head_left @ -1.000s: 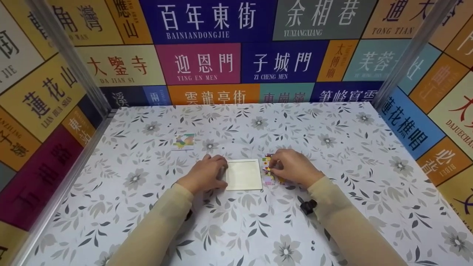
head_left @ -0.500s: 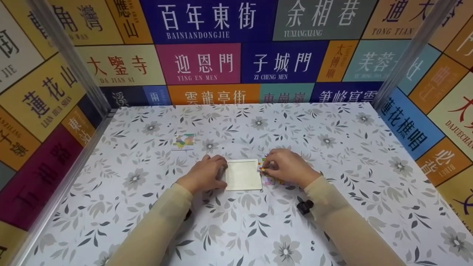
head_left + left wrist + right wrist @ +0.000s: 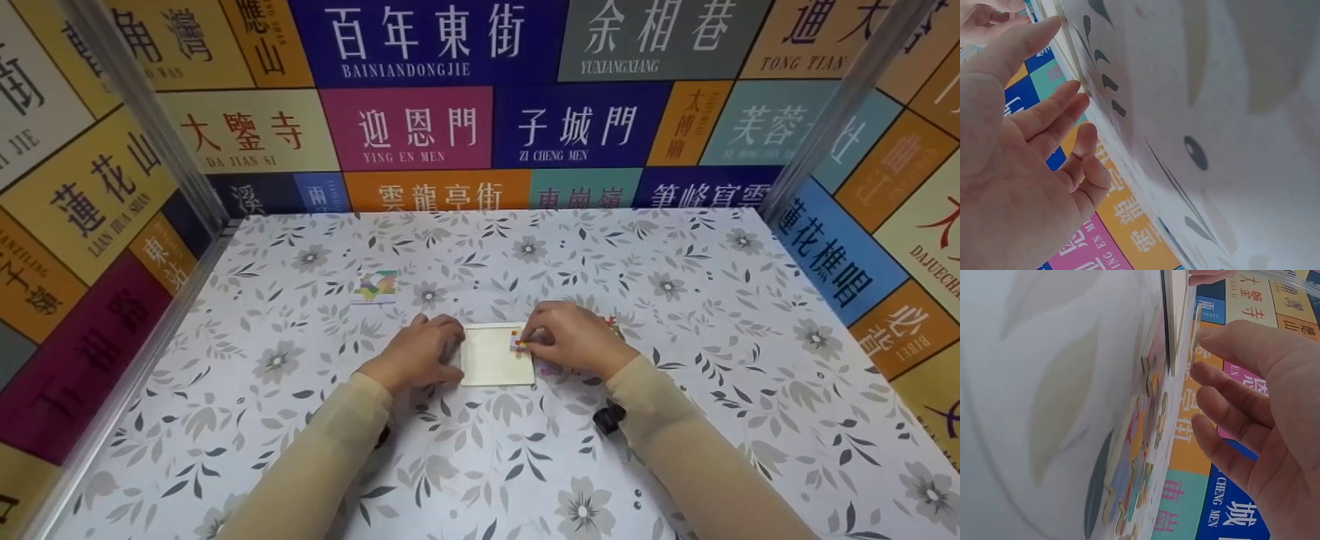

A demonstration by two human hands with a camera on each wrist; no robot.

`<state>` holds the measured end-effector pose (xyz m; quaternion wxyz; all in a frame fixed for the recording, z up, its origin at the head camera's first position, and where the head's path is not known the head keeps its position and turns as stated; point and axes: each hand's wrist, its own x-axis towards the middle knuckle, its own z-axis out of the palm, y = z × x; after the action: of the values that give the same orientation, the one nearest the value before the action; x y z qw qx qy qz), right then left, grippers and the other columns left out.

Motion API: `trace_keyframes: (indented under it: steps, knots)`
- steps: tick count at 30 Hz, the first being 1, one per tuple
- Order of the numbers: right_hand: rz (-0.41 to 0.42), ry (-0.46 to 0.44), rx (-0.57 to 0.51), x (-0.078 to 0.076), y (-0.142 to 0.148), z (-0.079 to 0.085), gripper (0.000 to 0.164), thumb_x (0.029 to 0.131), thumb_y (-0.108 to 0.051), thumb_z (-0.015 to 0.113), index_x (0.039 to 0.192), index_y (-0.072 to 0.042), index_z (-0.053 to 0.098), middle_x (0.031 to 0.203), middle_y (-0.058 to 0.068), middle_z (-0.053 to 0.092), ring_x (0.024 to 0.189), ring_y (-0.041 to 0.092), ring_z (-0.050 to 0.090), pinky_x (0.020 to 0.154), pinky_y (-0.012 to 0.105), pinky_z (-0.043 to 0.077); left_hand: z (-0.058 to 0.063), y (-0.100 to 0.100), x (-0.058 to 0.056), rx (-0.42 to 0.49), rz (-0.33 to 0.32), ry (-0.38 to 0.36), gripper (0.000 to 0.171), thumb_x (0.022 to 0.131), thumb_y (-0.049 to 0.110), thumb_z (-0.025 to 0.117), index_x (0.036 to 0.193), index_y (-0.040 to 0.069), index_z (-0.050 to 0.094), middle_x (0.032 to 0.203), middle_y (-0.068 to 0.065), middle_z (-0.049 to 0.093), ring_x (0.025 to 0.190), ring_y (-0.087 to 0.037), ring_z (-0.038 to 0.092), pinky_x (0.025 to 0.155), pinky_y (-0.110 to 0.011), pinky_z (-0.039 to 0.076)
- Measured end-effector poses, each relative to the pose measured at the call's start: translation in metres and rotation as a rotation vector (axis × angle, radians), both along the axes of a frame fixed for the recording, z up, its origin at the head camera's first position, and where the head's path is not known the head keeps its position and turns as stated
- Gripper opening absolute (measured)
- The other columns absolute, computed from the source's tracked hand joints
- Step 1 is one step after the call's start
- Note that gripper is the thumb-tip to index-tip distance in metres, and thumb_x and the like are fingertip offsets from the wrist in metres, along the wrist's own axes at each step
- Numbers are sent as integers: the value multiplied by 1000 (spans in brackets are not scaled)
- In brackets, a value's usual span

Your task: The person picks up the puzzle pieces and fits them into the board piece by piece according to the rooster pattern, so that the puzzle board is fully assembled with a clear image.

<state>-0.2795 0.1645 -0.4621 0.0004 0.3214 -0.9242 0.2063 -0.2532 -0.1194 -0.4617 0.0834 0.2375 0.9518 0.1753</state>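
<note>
A cream puzzle tray (image 3: 491,364) with a raised rim lies flat on the table. My left hand (image 3: 422,351) rests against its left edge; the thumb and fingertips touch the rim in the left wrist view. My right hand (image 3: 577,337) pinches a small colourful jigsaw piece (image 3: 517,342) between thumb and index finger above the tray's right part. Edge-on in the right wrist view, that thin piece (image 3: 1195,334) is clear of the tray; the other fingers are loosely bent. Several loose jigsaw pieces (image 3: 1123,467) lie right of the tray, mostly hidden under my right hand in the head view.
A small colourful picture square (image 3: 374,286) lies farther back to the left. The table (image 3: 300,450) has a white floral cover. Panels with large lettering (image 3: 420,127) stand along its back and sides, with clear posts at the back corners.
My right hand has moved left from the loose pieces, carrying the jigsaw piece over the tray's right edge. The left hand has stayed at the tray's left edge.
</note>
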Motion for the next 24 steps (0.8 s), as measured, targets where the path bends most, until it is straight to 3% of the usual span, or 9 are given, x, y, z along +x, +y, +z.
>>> trace_keyframes:
  steps: [8,16,24]
  knots:
    - [3,-8,59,-2,-9,0,7,93,-26,76,96,-24,82,100,-8,71,86,17,66,81,36,55,3,3,0,-27,25,-9,57,81,34,88,129,11,68,141,-1,61,113,-28,51,94,-47,48]
    - [48,4,17,-4,-19,0,5,92,-24,78,94,-22,82,97,-8,70,80,14,65,73,32,54,5,4,0,-23,25,-4,57,81,32,87,130,10,69,142,-2,61,114,-30,51,96,-48,48]
    - [33,0,14,-5,-31,-5,5,91,-24,78,93,-21,81,96,-5,69,82,15,62,77,34,53,6,7,0,-36,46,-22,56,81,32,87,130,10,69,140,-2,62,114,-28,51,96,-47,48]
